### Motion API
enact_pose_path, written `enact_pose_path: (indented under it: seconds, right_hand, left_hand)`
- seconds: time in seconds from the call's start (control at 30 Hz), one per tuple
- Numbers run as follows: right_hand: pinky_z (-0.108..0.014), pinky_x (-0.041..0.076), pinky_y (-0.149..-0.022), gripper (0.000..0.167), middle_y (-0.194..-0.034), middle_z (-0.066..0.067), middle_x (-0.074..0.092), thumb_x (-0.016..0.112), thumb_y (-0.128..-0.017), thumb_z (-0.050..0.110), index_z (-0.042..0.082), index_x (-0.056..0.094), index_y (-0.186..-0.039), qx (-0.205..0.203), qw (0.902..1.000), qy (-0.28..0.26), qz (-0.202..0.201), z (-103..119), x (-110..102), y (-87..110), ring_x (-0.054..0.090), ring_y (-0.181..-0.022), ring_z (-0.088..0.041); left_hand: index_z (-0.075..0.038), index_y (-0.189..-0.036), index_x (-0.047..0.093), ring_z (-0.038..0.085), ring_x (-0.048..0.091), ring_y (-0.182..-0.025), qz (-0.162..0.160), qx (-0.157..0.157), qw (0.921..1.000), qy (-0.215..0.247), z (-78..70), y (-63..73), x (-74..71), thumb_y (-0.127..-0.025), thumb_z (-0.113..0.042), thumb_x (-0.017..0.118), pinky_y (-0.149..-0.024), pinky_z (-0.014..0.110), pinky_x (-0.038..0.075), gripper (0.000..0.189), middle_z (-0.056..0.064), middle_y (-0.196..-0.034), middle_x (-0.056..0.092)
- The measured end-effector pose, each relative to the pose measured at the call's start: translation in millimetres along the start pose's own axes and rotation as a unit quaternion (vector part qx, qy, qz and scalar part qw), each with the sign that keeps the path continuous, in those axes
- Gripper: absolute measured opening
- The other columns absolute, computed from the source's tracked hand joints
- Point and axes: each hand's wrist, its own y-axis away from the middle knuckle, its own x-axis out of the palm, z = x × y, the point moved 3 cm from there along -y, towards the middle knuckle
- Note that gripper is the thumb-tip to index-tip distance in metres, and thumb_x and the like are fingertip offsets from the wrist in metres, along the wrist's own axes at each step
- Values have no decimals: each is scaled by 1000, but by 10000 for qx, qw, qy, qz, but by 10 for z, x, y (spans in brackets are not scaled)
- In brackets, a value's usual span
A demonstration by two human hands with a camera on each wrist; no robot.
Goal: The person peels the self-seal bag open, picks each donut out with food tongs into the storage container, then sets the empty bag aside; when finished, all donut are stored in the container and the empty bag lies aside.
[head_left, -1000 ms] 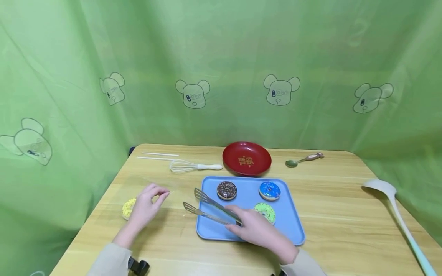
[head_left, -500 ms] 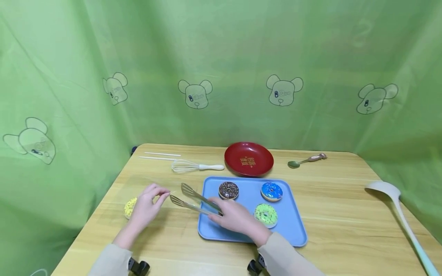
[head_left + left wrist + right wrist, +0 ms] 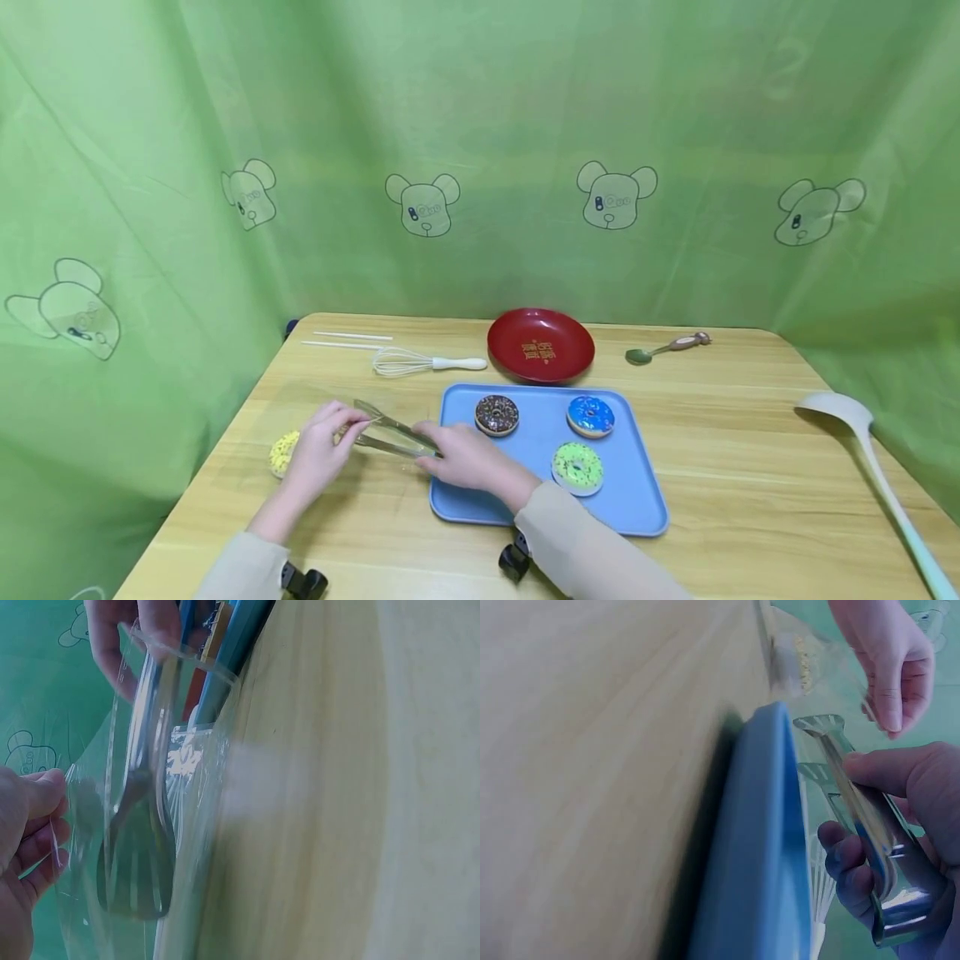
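Note:
My left hand (image 3: 321,450) pinches the edge of a clear plastic bag (image 3: 186,761) by its mouth. A yellow sprinkled donut (image 3: 281,454) lies at the bag's far-left part, partly hidden behind that hand. Metal tongs (image 3: 840,776) with slotted ends are gripped in my right hand (image 3: 468,457), thumb on one arm and fingers curled round the other. In the left wrist view a slotted end shows through the plastic, within the bag's opening. Nothing is seen between the tongs' two ends, which stand apart.
The blue tray (image 3: 622,508) beneath my right hand bears a chocolate donut (image 3: 486,425), a blue donut (image 3: 590,428) and a green donut (image 3: 577,483). Behind are a red plate (image 3: 517,325), whisk (image 3: 459,363), chopsticks (image 3: 348,336) and spoon (image 3: 663,348). A ladle (image 3: 873,467) lies far right.
My right hand has moved left with the tongs, from over the tray until their ends reach the bag's mouth. My left hand has stayed at the bag's edge.

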Motion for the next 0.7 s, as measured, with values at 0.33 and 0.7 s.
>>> enact_pose_path:
  seconds: [0.33, 0.7]
  right_hand:
    - [-23, 46, -60, 49, -95, 0, 65, 64, -86, 37, 16, 52, -129, -211, 9995, -17, 246, -6, 102, -184, 53, -67, -6]
    - [-21, 44, -59, 46, -88, 4, 62, 65, -86, 36, 18, 53, -127, -559, 9972, -222, 434, -68, 86, -223, 53, -67, -7]
  left_hand:
    - [-7, -86, 68, 9, 57, -78, -14, 68, 10000, -43, 26, -16, 26, -75, 2, 73, -70, 24, 52, 15, -4, -83, 60]
    - [-6, -87, 68, 12, 58, -78, -105, 23, 9999, 13, 39, -6, 20, -76, 2, 73, -70, 29, 52, 14, -2, -84, 62]
